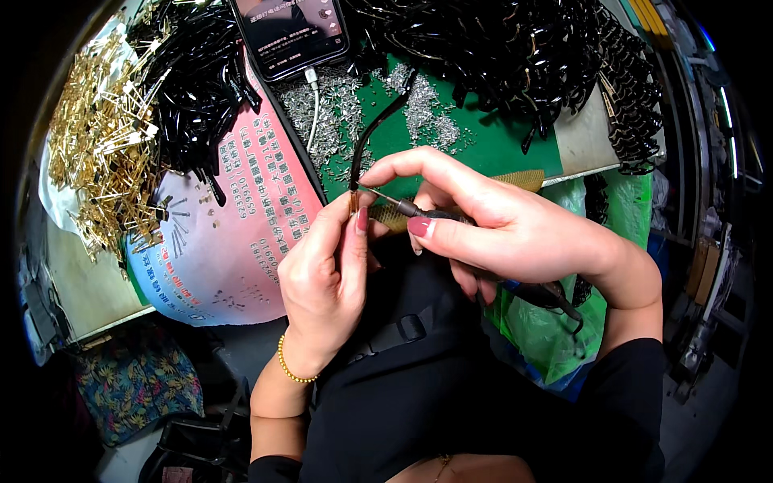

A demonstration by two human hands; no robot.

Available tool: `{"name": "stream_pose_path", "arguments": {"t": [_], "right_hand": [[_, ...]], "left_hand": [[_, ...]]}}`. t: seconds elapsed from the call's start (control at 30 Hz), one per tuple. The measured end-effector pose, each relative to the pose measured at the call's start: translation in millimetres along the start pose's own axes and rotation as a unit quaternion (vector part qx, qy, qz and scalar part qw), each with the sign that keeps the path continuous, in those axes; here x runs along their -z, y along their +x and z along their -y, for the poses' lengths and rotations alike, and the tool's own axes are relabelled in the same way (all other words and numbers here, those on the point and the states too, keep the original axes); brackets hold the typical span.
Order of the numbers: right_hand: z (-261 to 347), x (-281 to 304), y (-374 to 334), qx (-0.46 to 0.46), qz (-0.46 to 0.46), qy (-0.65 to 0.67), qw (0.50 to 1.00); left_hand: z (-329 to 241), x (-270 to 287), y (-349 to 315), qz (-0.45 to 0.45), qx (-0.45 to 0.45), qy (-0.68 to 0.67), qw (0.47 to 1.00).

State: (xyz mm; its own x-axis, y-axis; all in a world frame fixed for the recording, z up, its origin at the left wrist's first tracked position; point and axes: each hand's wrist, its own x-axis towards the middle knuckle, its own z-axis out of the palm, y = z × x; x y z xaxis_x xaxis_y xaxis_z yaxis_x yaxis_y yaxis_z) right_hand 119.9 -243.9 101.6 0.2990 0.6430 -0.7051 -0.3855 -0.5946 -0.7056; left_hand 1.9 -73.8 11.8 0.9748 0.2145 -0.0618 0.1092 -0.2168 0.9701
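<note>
My left hand (322, 270), a gold beaded bracelet at its wrist, pinches the lower end of a black eyeglass temple (372, 125) between thumb and fingers. The temple stands up from the fingertips, its curved end pointing away from me. A small gold-coloured part shows at the pinched end. In my right hand (519, 225) is a screwdriver (407, 208) with a dark body, thumb and fingers closed round it. Its thin bit points left and reaches the pinched end of the temple. Whether a screw sits at the bit is too small to tell.
Small silver screws (427, 113) lie on a green mat (503, 145). A phone (294, 60) with a white cable (314, 109) sits at the back. Black temples (483, 48) are heaped far right; gold metal parts (105, 145) are piled left by a printed sheet (241, 217). A green bag (531, 338) hangs right.
</note>
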Motion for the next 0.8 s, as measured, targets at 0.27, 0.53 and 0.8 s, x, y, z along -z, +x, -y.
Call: {"name": "stream_pose_path", "arguments": {"t": [0.27, 0.53, 0.8], "right_hand": [[-5, 5, 0, -0.004, 0.061, 0.136, 0.989], [-21, -26, -2, 0.225, -0.158, -0.368, 0.888], [58, -48, 123, 0.399, -0.32, -0.572, 0.641]], "left_hand": [[19, 0, 1, -0.038, -0.189, 0.174, 0.966], [15, 12, 1, -0.048, -0.268, 0.238, 0.932], [13, 51, -22, -0.124, -0.097, -0.11, 0.981]]}}
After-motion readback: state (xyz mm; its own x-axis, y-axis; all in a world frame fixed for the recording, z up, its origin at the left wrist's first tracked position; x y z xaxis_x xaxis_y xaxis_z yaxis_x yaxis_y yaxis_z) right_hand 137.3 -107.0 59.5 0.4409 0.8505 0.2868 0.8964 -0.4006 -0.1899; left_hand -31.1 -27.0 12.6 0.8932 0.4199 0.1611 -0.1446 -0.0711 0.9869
